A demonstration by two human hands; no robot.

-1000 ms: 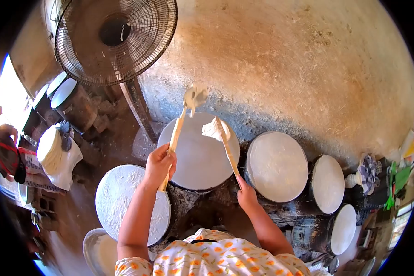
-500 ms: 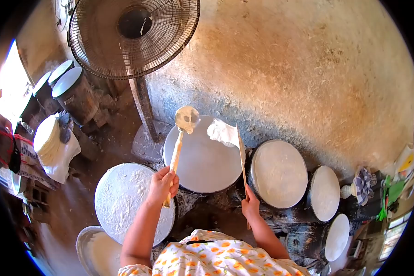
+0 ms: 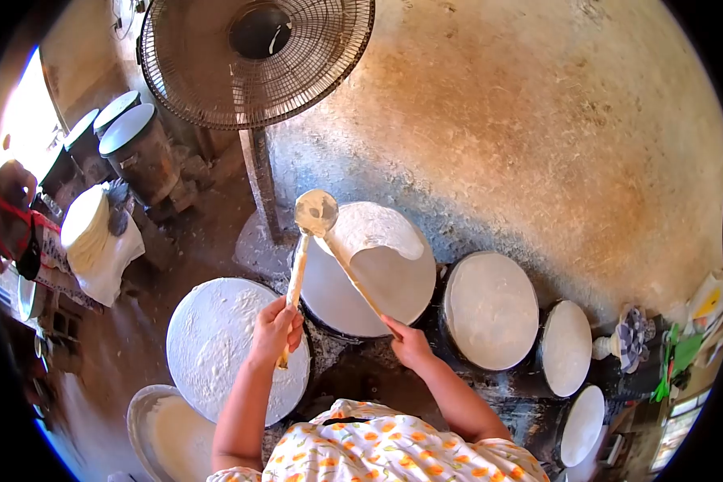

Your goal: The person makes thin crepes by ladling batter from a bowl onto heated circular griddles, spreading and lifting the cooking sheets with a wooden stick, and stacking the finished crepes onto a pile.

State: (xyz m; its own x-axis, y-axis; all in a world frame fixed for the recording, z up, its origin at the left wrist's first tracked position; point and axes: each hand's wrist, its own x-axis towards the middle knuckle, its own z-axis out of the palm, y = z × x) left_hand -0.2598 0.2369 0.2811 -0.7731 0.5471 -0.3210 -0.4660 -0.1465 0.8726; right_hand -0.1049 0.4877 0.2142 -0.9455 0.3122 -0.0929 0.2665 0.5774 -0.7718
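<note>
My left hand (image 3: 275, 331) is closed around the light-coloured handle of a ladle (image 3: 316, 213), whose batter-smeared bowl points away from me over the far left rim of the large round griddle (image 3: 369, 305). My right hand (image 3: 411, 345) grips a thin wooden spreader (image 3: 352, 275), slanting up and left across the griddle. The spreader's far end meets the ladle bowl in this view and is partly hidden there. A curved band of white batter (image 3: 381, 229) covers the far part of the griddle; its near part is bare grey.
A round surface crusted with white batter (image 3: 217, 345) stands at left, above a bowl of pale batter (image 3: 177, 438). More round griddles (image 3: 490, 309) line the right. A fan (image 3: 257, 72) stands ahead by the wall. Stacked flat sheets (image 3: 84, 225) lie at far left.
White batter has spread across the far side of the griddle. The spreader has swung left, its end now at the ladle bowl, and my right hand has moved left and up.
</note>
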